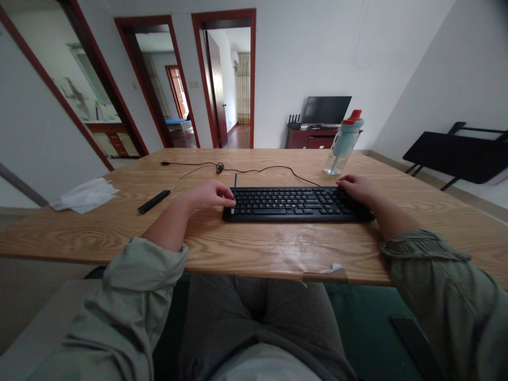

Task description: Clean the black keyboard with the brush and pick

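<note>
A black keyboard (278, 203) lies flat on the wooden table in front of me. At its left end my left hand (212, 196) pinches a thin blue brush (235, 185) between thumb and fingers. The brush stands nearly upright, its white tip down at the leftmost keys. My right hand (357, 189) lies over the keyboard's right end, fingers bent round its far edge and gripping it. Part of the number keys is hidden under that hand.
Behind the keyboard runs its black cable (262, 168), with a tied bundle. A clear water bottle (340, 151) with a red lid stands at the back right. Left of my hand lie a black pen-like tool (154, 201) and white tissues (87, 194). Brown tape (325, 275) covers the table's front edge.
</note>
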### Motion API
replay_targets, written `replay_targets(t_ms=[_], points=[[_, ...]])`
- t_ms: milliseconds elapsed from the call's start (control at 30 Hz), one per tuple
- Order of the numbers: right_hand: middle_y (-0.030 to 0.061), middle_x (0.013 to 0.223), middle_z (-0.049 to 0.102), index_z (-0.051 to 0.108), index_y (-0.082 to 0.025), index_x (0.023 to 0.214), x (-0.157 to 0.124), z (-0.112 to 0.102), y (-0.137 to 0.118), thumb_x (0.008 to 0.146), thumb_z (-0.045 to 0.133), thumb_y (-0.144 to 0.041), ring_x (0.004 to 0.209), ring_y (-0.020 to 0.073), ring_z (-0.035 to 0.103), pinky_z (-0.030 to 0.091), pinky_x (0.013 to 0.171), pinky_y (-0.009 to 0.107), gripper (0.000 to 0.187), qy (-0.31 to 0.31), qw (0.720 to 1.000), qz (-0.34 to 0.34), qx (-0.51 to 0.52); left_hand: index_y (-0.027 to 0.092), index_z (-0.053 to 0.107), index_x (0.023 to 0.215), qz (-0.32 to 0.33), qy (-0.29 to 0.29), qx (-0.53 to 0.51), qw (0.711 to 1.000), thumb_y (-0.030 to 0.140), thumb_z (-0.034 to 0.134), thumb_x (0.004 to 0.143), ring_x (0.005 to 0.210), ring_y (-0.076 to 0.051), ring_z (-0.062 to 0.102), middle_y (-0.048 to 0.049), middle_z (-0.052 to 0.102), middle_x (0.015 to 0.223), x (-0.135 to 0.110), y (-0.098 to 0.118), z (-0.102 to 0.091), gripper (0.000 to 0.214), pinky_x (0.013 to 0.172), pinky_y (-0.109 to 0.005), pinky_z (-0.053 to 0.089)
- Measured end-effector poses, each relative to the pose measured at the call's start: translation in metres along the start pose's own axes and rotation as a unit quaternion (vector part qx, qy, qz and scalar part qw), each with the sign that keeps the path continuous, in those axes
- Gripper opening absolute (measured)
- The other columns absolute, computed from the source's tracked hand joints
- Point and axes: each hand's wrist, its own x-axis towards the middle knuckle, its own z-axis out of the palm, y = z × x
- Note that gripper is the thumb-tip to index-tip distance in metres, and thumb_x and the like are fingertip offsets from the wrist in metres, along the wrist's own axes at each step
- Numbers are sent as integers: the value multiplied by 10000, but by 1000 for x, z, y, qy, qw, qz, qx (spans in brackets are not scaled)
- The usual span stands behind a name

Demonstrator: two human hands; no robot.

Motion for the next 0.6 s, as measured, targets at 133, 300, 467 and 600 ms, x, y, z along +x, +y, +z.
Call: replay_targets(t_ms=[133, 300, 467, 600], points=[[93, 921, 728, 709, -179, 882, 1, 1, 1, 853, 580, -296, 877, 250, 656, 512, 877, 393, 177, -2, 1000, -3, 2, 186, 776, 794, -12, -60, 12, 998, 513, 762, 683, 693, -150, 607, -27, 728, 748, -4, 7, 1, 345, 645, -252, 445], [100, 920, 725, 715, -178, 884, 2, 0, 1, 853, 587, -317, 879, 255, 656, 509, 886, 408, 191, -4, 1000, 4, 1, 152, 742, 858, 7, 53, -32, 998, 527, 733, 712, 769, -160, 623, -56, 733, 850, 11, 12, 1, 403, 723, -274, 480], [103, 939, 726, 714, -168, 912, -1, -1, -3, 856, 578, -311, 900, 255, 658, 504, 883, 397, 204, -5, 1000, 9, 2, 149, 735, 900, -31, 214, 65, 974, 412, 698, 754, 734, -152, 602, -61, 731, 892, 50, 3, 9, 303, 705, -274, 453], [101, 938, 727, 718, -170, 915, -1, -1, -3, 852, 579, -320, 890, 255, 663, 511, 868, 390, 214, -8, 1000, 6, 0, 155, 731, 884, -15, 197, 64, 978, 399, 686, 765, 728, -155, 598, -55, 726, 871, 65, -2, 14, 275, 705, -274, 451]])
